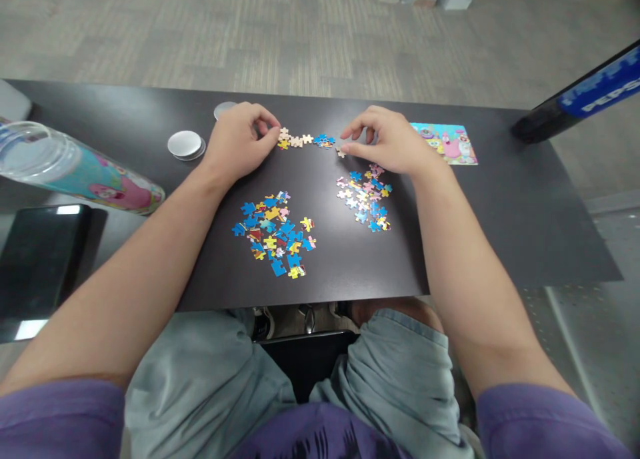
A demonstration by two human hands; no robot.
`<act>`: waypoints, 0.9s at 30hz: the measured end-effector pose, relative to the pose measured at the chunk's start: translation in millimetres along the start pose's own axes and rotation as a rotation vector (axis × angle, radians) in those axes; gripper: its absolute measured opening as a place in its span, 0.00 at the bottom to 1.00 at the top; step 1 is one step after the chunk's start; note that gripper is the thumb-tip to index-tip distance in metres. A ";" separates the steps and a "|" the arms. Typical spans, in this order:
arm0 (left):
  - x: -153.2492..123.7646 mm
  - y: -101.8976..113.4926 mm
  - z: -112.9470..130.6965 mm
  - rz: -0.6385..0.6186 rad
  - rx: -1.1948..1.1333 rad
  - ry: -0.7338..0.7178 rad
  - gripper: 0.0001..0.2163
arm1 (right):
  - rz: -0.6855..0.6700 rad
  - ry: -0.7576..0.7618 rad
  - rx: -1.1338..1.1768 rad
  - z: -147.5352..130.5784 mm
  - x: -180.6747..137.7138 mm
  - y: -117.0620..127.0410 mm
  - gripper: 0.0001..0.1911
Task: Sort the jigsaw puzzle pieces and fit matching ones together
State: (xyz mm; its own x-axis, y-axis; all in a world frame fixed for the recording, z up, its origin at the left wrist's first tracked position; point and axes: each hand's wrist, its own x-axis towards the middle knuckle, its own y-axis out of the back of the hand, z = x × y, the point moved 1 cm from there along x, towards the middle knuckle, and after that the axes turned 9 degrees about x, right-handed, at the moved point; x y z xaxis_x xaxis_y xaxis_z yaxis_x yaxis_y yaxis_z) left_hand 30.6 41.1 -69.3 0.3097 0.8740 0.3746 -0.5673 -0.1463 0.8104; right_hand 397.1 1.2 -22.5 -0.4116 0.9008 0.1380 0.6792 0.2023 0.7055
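Observation:
My left hand (243, 139) rests near the far edge of the table, thumb and forefinger drawn together at the left end of a short row of puzzle pieces (300, 140). Some pieces in that row lie pale back up, and its left end is partly behind my fingertips. At the row's right, blue puzzle pieces (324, 140) lie close together. My right hand (383, 139) hovers with thumb and forefinger apart, the thumb tip beside a pale puzzle piece (341, 152). Nearer me are two loose piles, a left pile (273, 232) and a right pile (367, 196), mostly picture side up.
A picture card (453, 144) lies behind my right wrist. White discs (186, 144) and a clear lid (224, 109) are at the left. A printed clear-topped tube (85, 169) and a black tablet (43, 259) stand further left. A dark blue cylinder (585, 92) leans at the right.

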 end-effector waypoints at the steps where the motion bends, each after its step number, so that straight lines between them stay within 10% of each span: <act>1: -0.2 -0.4 0.2 0.002 0.008 0.000 0.15 | -0.008 -0.009 -0.002 1.0 0.2 -1.6 0.16; 19: -0.4 -1.3 1.6 0.061 -0.079 -0.015 0.10 | 0.001 0.065 -0.085 -12.2 -5.9 -0.2 0.12; 27: -1.0 -3.3 -6.7 0.040 -0.018 0.045 0.09 | -0.040 0.085 -0.157 -35.4 -3.8 -48.9 0.19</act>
State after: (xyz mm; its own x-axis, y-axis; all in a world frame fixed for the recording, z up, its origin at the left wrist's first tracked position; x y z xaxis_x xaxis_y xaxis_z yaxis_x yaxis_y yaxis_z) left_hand 27.1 43.8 -75.4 0.2523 0.8876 0.3854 -0.5923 -0.1733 0.7869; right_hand 343.9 -25.8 -32.9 -0.4913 0.8559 0.1613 0.5606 0.1690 0.8106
